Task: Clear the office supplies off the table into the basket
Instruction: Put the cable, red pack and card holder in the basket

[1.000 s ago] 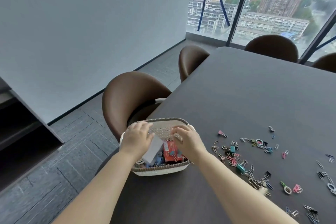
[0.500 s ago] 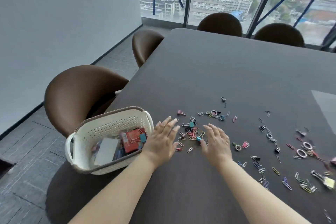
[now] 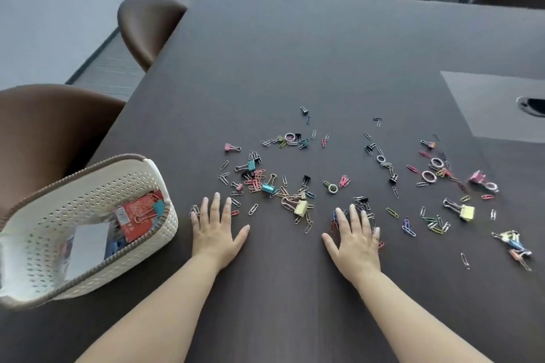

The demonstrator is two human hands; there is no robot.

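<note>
On the dark tabletop (image 3: 295, 62), both of the person's hands lie flat, palms down and fingers spread, holding nothing. The left hand (image 3: 216, 231) rests just right of the basket, its fingertips at the near edge of the scattered clips; a paper clip or two lie touching its outer fingers. The right hand (image 3: 355, 237) is set well apart from the left, with a few coloured paper clips (image 3: 334, 219) partly under its fingers. Between and beyond the hands spreads a loose litter of paper clips and binder clips: a teal binder clip (image 3: 268, 187), a pale yellow binder clip (image 3: 301, 208), a pink binder clip (image 3: 229, 147) farther off, and small black ones dotted through. Farther right lie a second yellow binder clip (image 3: 466, 212), some white rings (image 3: 428, 176), and a tangled bunch of clips (image 3: 514, 244) near the right side. The basket (image 3: 44, 215), white and perforated with a brown woven rim, sits at the left edge of the tabletop, tilted in this wide view. Inside it are a red packet (image 3: 137, 215) with a clip on it, a white card (image 3: 88, 240), and some blue items underneath that I cannot make out. Brown chairs (image 3: 147, 23) stand around the table, against the left side and the far end by the windows.
</note>
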